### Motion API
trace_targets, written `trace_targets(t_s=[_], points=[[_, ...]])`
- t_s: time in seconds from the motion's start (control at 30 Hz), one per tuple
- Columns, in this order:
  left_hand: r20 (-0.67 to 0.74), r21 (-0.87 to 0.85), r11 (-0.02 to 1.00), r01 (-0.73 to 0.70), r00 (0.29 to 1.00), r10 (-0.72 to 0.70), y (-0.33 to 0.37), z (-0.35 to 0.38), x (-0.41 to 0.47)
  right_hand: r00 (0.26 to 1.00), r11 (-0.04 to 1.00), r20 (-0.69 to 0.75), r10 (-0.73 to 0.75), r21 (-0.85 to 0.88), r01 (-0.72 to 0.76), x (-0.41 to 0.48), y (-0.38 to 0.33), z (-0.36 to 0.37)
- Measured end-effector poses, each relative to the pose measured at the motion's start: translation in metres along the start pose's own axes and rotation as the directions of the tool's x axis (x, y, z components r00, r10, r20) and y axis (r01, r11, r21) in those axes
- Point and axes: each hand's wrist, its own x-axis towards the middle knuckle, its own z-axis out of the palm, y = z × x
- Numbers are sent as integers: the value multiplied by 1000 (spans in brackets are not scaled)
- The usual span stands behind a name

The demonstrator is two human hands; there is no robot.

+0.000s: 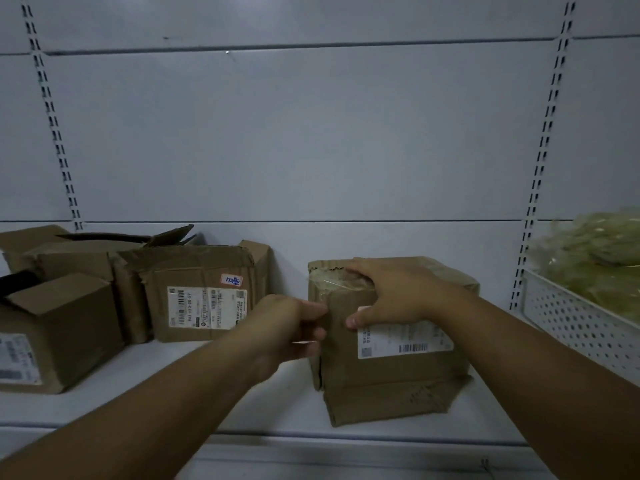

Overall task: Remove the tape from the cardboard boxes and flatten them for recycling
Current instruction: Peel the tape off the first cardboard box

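Two bare forearms reach up from 6 o'clock onto a white shelf (173, 393), meeting at a taped cardboard box (381, 379) that stands at 5 o'clock. The left hand (289, 329) sits at the box's 9 o'clock side, fingers curled and thumb and forefinger pinched at its front-left vertical edge; whether they nip tape or cardboard cannot be told. The right hand (389, 292) clasps the box's top front edge at 12 o'clock, bent fingers on the lid beside crinkled clear tape (325, 282), thumb pressed to the front face just above a white shipping label (405, 342). At 8 o'clock, well apart, stand three other boxes (201, 299), some with flaps open. At 3 o'clock a white perforated basket (571, 327) holds greenish packets (602, 254).
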Motion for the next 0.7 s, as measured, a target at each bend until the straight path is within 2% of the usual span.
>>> trace_targets(t_s=[0.07, 0.17, 0.3, 0.37, 0.43, 0.5, 0.53, 0.57, 0.6, 0.63, 0.7], points=[[137, -44, 987, 151, 980, -144, 10, -6, 1, 1000, 1000, 5, -6, -26, 6, -1, -1, 0], [253, -26, 965, 263, 935, -248, 21, -12, 4, 1000, 997, 25, -17, -81, 19, -5, -1, 1], [425, -32, 941, 336, 857, -292, 34, -23, 12, 999, 995, 20, -29, -90, 31, -8, -2, 2], [459, -43, 948, 316, 849, -262, 39, -31, 16, 999, 996, 14, -42, -75, 43, -10, -1, 2], [359, 31, 979, 202, 912, -199, 42, -39, 19, 998, 997, -2, -55, -57, 55, -11, 1, 3], [192, 125, 992, 0, 981, -24, 39, -43, 22, 998, 997, -21, -56, -59, 55, -11, 2, 4], [120, 194, 974, -122, 988, 100, 36, -44, 22, 998, 997, -28, -54, -60, 52, -10, 3, 4], [84, 296, 922, -250, 968, 235, 31, -43, 21, 998, 997, -34, -50, -58, 48, -9, 3, 5], [106, 418, 832, -365, 929, 354, 25, -41, 20, 998, 998, -39, -46, -55, 44, -8, 4, 6], [173, 496, 741, -451, 888, 425, 19, -39, 18, 998, 998, -42, -43, -54, 41, -7, 5, 6], [317, 521, 643, -561, 827, 465, 14, -34, 14, 998, 998, -45, -46, -50, 44, -5, 7, 8]])
